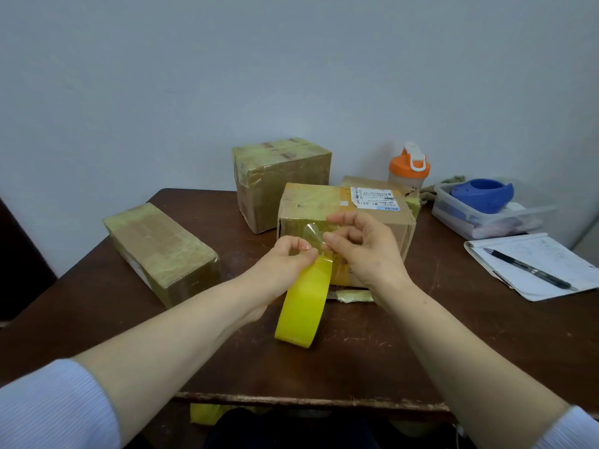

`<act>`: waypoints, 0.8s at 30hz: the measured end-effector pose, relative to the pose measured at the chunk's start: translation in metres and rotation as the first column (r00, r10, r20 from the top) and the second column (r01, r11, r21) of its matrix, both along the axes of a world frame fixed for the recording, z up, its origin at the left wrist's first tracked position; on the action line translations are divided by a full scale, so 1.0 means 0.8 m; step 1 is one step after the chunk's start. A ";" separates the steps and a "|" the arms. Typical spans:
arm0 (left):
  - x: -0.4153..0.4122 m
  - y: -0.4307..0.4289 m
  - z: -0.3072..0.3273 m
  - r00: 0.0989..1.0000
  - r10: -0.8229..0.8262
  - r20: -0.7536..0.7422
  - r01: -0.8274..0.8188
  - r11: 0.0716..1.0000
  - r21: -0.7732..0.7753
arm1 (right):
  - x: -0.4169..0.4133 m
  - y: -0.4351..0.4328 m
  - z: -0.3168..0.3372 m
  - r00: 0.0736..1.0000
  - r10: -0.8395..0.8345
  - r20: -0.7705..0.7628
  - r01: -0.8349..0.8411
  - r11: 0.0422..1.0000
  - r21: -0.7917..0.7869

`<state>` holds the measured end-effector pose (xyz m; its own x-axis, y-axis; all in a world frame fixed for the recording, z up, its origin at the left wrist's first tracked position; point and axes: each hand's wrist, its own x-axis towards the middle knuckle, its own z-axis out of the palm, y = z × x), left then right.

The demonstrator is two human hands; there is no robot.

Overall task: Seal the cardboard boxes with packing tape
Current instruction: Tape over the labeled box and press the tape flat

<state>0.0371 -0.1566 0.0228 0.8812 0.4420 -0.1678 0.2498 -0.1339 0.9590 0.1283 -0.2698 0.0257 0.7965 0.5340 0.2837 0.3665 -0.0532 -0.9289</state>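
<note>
The yellow tape roll (303,306) is standing on edge in the air just in front of the labelled box (311,202), its lower rim hanging above the dark wooden table (372,351); the left hand (285,264) is gripping the roll at its top, fingers curled and thumb and forefinger pinching close; the right hand (366,251) is pinching the clear free end of tape (312,233) between thumb and forefinger, its other fingers curling loosely, and the strip is rising from the roll in front of the box's near face; both forearms are reaching in from the near edge, with pale ribbed sleeves pushed up.

The labelled box is sitting near the middle of the table, already carrying yellowish tape across its top; a crumpled tape scrap (353,296) is lying at its near base; a taller taped box (282,183) is standing just behind and to its left; a long flat taped box (162,251) is lying well to its left; behind it to the right an orange-lidded bottle (409,170) is standing; further right a clear plastic container (486,218) is holding a blue tape dispenser (483,194); right of the box and nearer the person, a notepad (534,264) is lying with a pen (528,268) resting on it.
</note>
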 end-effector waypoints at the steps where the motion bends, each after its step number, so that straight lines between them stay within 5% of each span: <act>1: -0.002 -0.001 -0.001 1.000 -0.001 -0.022 0.001 1.000 0.017 | -0.002 0.001 0.003 0.999 0.006 0.038 -0.006 1.000 -0.004; 7: -0.010 0.007 0.012 0.998 -0.034 -0.053 0.018 0.959 -0.282 | -0.010 -0.003 0.007 0.997 0.055 0.058 -0.056 0.998 0.015; 13: -0.007 0.012 0.022 0.983 0.168 0.076 -0.163 0.984 -0.069 | -0.013 -0.003 0.009 0.995 0.080 0.062 -0.082 0.996 0.027; 24: 0.002 0.019 0.033 0.968 0.223 0.113 -0.220 0.975 -0.040 | -0.008 -0.011 0.008 0.992 0.098 0.075 -0.100 0.995 0.028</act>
